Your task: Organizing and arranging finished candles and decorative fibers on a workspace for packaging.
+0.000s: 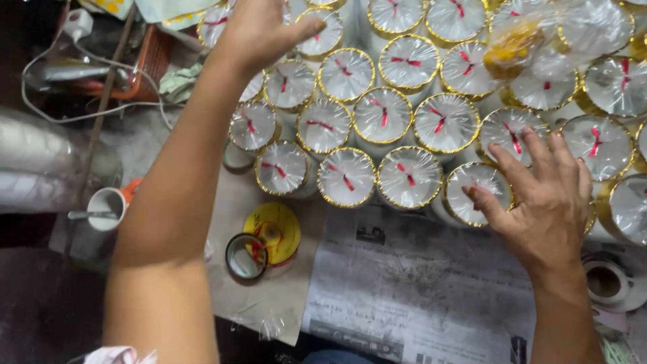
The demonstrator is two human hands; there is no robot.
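Observation:
Several round white cylinders with gold rims, wrapped in clear film and tied with red ribbon [383, 114], stand packed in rows on the table. My left hand [259, 30] reaches far over the back-left rows, fingers spread, resting on the wrapped tops. My right hand [542, 199] lies open with fingers apart on the tops of the front-right cylinders [475, 192]. Neither hand grips anything. A clear bag with a yellow item [515, 44] lies on the back-right cylinders.
A newspaper sheet [418, 283] covers the near table. A yellow tape roll [276, 229] and a clear tape roll [244, 257] lie at front left. A white cup with a spoon [106, 205] stands left; white cables [74, 74] run behind. Another tape roll [606, 282] sits right.

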